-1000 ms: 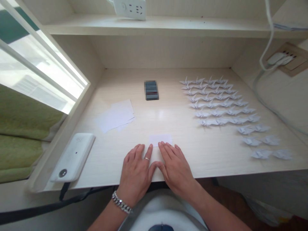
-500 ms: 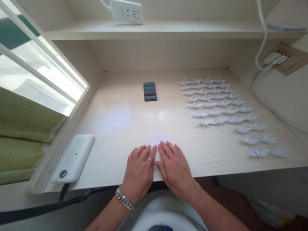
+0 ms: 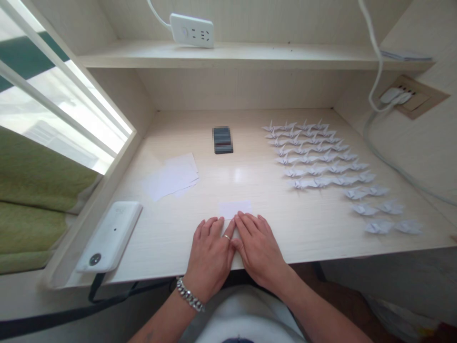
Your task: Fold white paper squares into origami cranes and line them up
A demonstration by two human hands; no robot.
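A small white sheet of paper (image 3: 233, 208) lies flat on the pale wooden desk (image 3: 321, 238) near its front edge. My left hand (image 3: 211, 249) rests palm down on the sheet's near left part, fingers stretched out, a ring on one finger and a metal bracelet on the wrist. My right hand (image 3: 257, 247) lies flat beside it on the near right part, fingers spread and touching the left hand. Both hands cover the near half of the paper.
Several rows of folded white paper cranes (image 3: 321, 162) fill the desk's right side. A loose stack of white sheets (image 3: 171, 177) lies at the left, a dark small box (image 3: 222, 140) at the back, a white power bank (image 3: 110, 234) at the left edge. A power strip (image 3: 192, 29) sits on the shelf.
My left hand has slid right until it touches the right hand, both still flat on the paper. The view has tilted slightly.
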